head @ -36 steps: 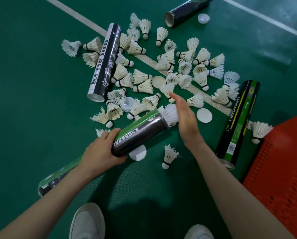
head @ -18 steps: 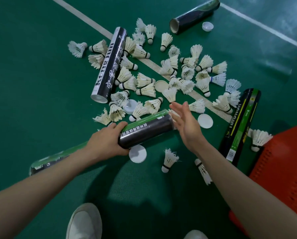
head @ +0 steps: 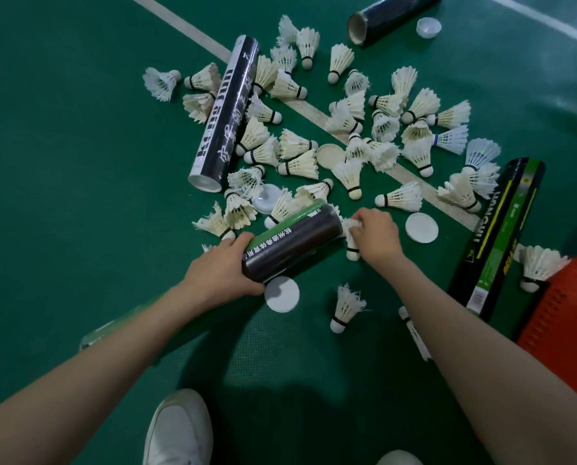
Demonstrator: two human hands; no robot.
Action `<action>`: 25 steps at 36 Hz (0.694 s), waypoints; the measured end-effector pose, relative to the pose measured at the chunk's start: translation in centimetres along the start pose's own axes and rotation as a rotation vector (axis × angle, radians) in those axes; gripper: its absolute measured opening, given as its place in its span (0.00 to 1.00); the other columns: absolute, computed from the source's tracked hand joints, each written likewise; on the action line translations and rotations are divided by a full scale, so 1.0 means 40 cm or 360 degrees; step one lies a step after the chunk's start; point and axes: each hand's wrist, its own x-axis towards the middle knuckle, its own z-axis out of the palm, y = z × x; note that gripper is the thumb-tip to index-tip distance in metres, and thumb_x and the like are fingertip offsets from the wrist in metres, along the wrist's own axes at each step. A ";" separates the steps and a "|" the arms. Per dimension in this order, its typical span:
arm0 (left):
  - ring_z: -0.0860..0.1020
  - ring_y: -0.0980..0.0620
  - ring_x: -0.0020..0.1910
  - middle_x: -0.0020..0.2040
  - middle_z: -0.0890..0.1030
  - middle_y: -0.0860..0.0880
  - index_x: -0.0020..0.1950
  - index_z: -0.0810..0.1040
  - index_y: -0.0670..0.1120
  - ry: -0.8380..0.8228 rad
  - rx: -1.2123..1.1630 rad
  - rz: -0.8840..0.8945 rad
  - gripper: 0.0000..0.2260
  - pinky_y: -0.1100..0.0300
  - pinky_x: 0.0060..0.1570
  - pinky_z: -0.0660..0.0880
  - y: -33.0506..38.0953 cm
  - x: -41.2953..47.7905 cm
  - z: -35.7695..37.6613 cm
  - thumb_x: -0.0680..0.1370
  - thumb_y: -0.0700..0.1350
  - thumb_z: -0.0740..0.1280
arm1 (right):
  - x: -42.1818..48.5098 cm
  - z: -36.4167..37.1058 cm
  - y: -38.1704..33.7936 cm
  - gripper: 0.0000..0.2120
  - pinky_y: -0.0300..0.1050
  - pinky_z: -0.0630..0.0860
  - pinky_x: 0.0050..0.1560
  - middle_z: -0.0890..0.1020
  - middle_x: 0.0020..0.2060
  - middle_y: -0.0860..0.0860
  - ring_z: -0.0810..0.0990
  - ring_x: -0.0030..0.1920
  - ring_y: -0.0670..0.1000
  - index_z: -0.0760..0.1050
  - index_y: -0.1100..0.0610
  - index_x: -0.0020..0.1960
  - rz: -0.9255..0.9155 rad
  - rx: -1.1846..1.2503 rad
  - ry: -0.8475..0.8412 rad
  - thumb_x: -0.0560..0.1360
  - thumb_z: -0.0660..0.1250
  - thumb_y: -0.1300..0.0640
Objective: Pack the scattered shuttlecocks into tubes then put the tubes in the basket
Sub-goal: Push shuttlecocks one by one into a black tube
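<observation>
My left hand [head: 221, 275] grips the lower part of a black and green tube [head: 292, 245], tilted with its mouth pointing up and right. My right hand [head: 376, 236] is closed on a white shuttlecock [head: 351, 241] right at that mouth, cork end pointing down. Several white shuttlecocks [head: 347, 129] lie scattered over the green floor beyond. The orange basket [head: 568, 317] stands at the right edge.
A black tube [head: 226, 112] lies at the left of the pile, a dark tube [head: 387, 18] at the top, a black and green tube [head: 496, 236] beside the basket. Another tube [head: 92, 338] lies under my left forearm. White lids [head: 421, 227] [head: 282, 294] lie nearby. My white shoes [head: 180, 431] are below.
The shuttlecock at the tube's mouth went inside. My right hand opened, then dropped beside the mouth and closed on another shuttlecock. The left hand kept its hold on the tube.
</observation>
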 end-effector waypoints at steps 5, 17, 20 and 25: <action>0.75 0.49 0.52 0.57 0.73 0.51 0.70 0.60 0.56 0.0028 0.0083 0.0020 0.37 0.53 0.48 0.76 -0.004 -0.012 0.017 0.65 0.60 0.73 | -0.089 -0.016 0.002 0.03 0.37 0.64 0.48 0.72 0.46 0.54 0.70 0.51 0.54 0.74 0.61 0.46 -0.0022 0.0643 0.0363 0.77 0.65 0.61; 0.73 0.50 0.54 0.59 0.72 0.51 0.73 0.58 0.55 0.0127 0.0121 0.0215 0.39 0.58 0.44 0.71 0.026 -0.058 0.036 0.67 0.58 0.73 | -0.211 -0.119 -0.013 0.10 0.37 0.65 0.66 0.73 0.62 0.47 0.69 0.65 0.45 0.66 0.53 0.40 0.0096 0.1443 0.0498 0.77 0.64 0.60; 0.73 0.51 0.55 0.60 0.71 0.51 0.74 0.58 0.55 0.0143 0.0119 0.0272 0.39 0.59 0.44 0.69 0.037 -0.068 0.039 0.67 0.58 0.73 | -0.231 -0.114 -0.014 0.05 0.50 0.70 0.67 0.73 0.65 0.50 0.74 0.63 0.49 0.69 0.52 0.45 0.0098 0.1588 0.0324 0.78 0.63 0.60; 0.73 0.51 0.54 0.58 0.72 0.52 0.74 0.58 0.54 0.0177 0.0112 0.0347 0.39 0.58 0.42 0.68 0.045 -0.072 0.035 0.68 0.58 0.73 | -0.262 -0.119 -0.021 0.06 0.38 0.70 0.65 0.71 0.66 0.55 0.73 0.63 0.40 0.67 0.61 0.53 0.0064 0.1877 0.0165 0.82 0.57 0.58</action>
